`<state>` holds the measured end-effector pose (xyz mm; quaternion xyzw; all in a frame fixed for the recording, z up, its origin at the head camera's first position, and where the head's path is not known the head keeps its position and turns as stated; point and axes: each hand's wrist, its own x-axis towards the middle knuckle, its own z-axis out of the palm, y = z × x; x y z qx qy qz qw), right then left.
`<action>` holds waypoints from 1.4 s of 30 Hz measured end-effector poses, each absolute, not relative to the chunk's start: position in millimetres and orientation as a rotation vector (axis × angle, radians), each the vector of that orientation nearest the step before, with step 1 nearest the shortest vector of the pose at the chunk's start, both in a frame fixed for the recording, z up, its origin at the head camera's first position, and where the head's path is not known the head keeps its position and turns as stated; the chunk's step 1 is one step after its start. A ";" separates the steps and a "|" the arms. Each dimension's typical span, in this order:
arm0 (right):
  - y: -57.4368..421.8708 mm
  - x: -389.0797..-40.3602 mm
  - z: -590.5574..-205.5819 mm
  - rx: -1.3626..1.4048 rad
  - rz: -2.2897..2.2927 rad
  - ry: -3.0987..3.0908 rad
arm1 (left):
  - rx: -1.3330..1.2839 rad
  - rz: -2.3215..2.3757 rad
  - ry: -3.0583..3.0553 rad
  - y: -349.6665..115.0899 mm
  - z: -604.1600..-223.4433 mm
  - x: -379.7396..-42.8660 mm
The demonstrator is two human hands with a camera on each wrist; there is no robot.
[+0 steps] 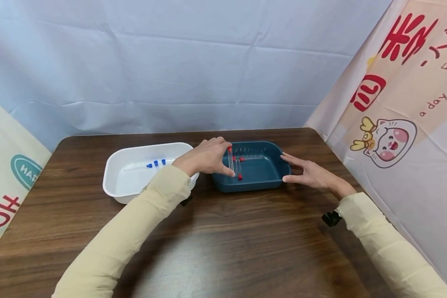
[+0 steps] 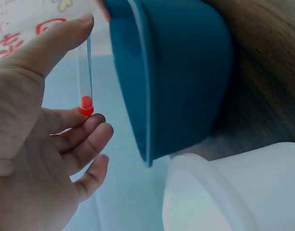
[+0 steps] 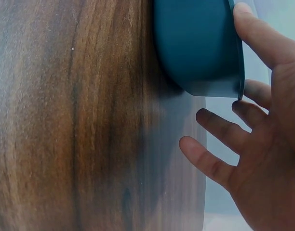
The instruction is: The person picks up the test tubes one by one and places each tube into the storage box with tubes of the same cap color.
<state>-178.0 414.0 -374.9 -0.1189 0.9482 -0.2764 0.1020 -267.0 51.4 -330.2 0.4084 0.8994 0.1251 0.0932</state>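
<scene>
My left hand [image 1: 208,158] pinches a clear test tube [image 2: 85,72] with a red cap [image 2: 86,105] lengthwise, thumb at one end and fingers at the capped end. In the head view this tube stands over the left end of the dark blue tub [image 1: 258,185]. Inside the tub lie more red-capped tubes [image 1: 252,158], partly behind the held one. At the tub's right end is my right hand [image 1: 309,174], its thumb and fingers spread and fairly straight. In the right wrist view the thumb [image 3: 263,36] touches the tub's rim.
Left of the blue tub stands a white tub [image 1: 124,174] holding several blue-capped tubes [image 1: 149,166], partly covered by the left forearm. Both tubs sit on a dark wooden table [image 1: 223,236]. A pale cloth [image 1: 186,74] hangs behind, with printed cloths at the sides.
</scene>
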 end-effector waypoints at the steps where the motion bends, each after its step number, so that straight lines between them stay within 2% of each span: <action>1: 414.0 -178.4 -375.2 -0.348 -0.816 2.799 | 1.208 0.334 2.688 52.2 -332.0 -268.8; 15: 415.2 -180.2 -375.9 -0.347 -0.823 2.798 | 1.234 0.133 2.782 65.3 -353.4 -279.1; 42: 414.9 -176.9 -376.7 -0.349 -0.837 2.797 | 1.168 0.085 2.776 74.3 -370.6 -288.2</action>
